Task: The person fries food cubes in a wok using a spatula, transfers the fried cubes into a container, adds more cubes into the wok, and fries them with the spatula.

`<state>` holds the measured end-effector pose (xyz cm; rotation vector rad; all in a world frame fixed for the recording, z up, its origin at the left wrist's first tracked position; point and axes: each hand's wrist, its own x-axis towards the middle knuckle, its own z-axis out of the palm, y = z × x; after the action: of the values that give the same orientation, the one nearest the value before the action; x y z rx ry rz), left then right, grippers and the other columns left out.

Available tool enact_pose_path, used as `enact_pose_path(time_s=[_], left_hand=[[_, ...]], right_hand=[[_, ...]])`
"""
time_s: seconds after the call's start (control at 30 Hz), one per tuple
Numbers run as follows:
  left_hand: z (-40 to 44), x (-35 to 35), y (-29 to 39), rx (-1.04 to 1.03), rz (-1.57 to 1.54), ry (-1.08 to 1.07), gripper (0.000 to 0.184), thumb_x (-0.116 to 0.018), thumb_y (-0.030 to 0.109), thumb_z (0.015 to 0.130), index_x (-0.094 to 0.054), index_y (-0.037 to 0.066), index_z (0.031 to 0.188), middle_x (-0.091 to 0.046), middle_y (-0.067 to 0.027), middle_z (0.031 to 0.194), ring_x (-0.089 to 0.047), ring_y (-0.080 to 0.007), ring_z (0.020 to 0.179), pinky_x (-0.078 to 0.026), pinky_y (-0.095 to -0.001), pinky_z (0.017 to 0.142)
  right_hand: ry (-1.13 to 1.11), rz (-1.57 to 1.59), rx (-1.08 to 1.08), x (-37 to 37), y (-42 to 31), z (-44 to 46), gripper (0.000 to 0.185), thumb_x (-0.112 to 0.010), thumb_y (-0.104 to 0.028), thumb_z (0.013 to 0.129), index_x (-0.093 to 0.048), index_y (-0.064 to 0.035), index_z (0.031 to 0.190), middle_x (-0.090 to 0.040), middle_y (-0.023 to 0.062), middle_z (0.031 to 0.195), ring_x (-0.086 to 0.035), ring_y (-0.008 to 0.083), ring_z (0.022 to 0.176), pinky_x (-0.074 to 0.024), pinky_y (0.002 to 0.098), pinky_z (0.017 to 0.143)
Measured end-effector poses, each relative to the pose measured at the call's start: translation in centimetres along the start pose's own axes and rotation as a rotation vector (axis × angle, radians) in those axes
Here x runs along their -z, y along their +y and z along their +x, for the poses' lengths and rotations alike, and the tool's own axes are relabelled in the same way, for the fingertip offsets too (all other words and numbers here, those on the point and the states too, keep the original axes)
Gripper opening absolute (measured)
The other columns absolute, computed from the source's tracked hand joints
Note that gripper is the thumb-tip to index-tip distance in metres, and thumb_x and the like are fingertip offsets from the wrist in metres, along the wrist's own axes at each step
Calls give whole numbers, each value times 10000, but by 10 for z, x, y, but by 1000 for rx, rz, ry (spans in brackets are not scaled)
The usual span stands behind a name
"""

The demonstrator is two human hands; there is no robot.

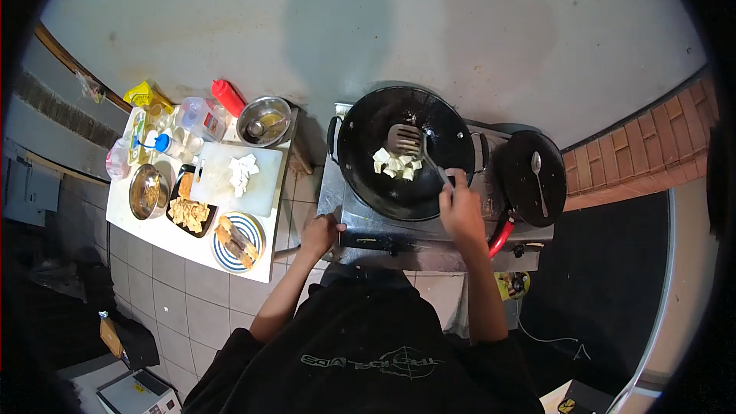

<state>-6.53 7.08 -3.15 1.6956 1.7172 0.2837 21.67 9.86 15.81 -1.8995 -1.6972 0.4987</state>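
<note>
My right hand [461, 211] is closed around the handle of a slotted spatula [405, 139]. The spatula's head is inside a black wok [368, 126] on the stove, just above a small heap of white cut pieces [397, 165] that look like tofu. My left hand [320, 236] is by the stove's left front corner, its fingers curled and its thumb pointing at the stove [368, 231]. Whether it touches the metal edge I cannot tell. More white pieces [243, 174] lie on a cutting board [264, 159] to the left.
A black lid [517, 176] bearing a spoon [539, 184] is right of the wok. The left table [123, 192] carries steel bowls [263, 121], a black tray of fried pieces [188, 215], a striped plate [259, 241] and a red squeeze bottle [227, 96]. A red hose [502, 238] shows at the stove's front.
</note>
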Motion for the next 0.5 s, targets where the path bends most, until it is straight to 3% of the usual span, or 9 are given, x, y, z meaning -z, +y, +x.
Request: enact_pose_path(time_s=[0.2,0.3,0.43,0.5], left_hand=[[-1,2,5,11,12,50,365,-652,416,859,-652,51,873,-658,-190,895,-635,-389,901,-478,-489,752],[-4,-3,7,42,-12,75,367,-656,408,861,-651,41,856,-662,-192,875,-639,-391,879,-480,-491,741],[-8,-7,9,77,26,90,366,-647,387,867,-639,21,884,-662,-214,892,-637,-411,891,-486,-506,746],[-5,-6,12,72,45,98,366,-640,376,867,-632,12,908,-659,-232,915,-634,-422,913,-491,-521,757]], right_hand=[[1,-1,105,-8,6,12,260,-523,-73,900,-492,27,1138,-615,286,721,-625,458,713,-476,529,642],[-19,143,119,-12,16,14,233,-514,-105,915,-523,-31,1136,-573,224,601,-598,423,587,-448,495,570],[-151,173,-6,4,12,11,222,-527,-117,912,-540,-55,1125,-568,214,592,-595,389,557,-443,474,559],[-229,126,-28,6,12,12,266,-519,-128,914,-513,-39,1165,-617,275,727,-628,455,711,-474,528,678]])
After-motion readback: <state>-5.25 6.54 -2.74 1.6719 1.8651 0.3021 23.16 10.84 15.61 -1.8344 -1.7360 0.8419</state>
